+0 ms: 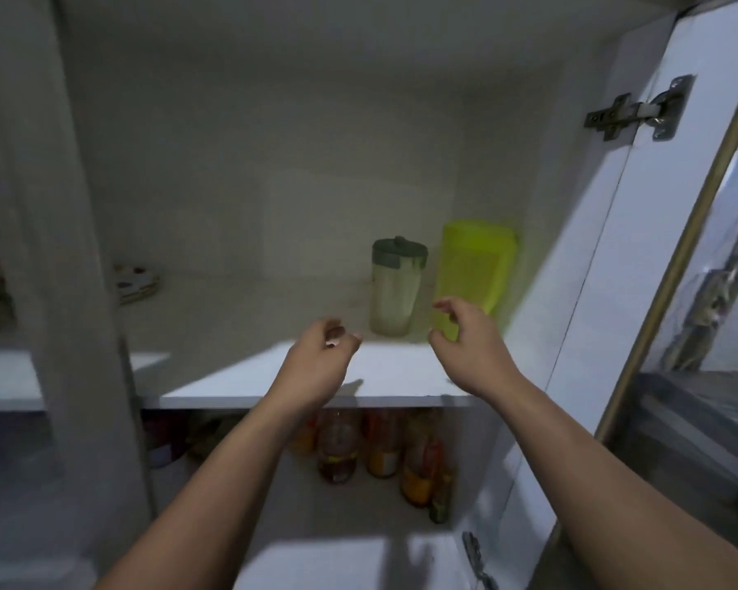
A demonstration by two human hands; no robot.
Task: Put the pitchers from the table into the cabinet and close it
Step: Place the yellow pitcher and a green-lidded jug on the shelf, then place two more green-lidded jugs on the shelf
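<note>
Two pitchers stand on the upper shelf (248, 376) of the open white cabinet. One is a clear pitcher with a grey-green lid (395, 287); a yellow-green pitcher (474, 270) stands to its right near the cabinet wall. My left hand (320, 355) hovers over the shelf's front edge, left of the clear pitcher, fingers loosely curled and holding nothing. My right hand (465, 338) is just in front of the yellow-green pitcher, fingers spread apart, empty. Neither hand touches a pitcher.
The cabinet door (640, 232) with a glass panel stands open on the right, its hinge (640, 108) visible. Several bottles (380, 449) fill the lower shelf. A patterned plate (135, 281) sits at the upper shelf's back left.
</note>
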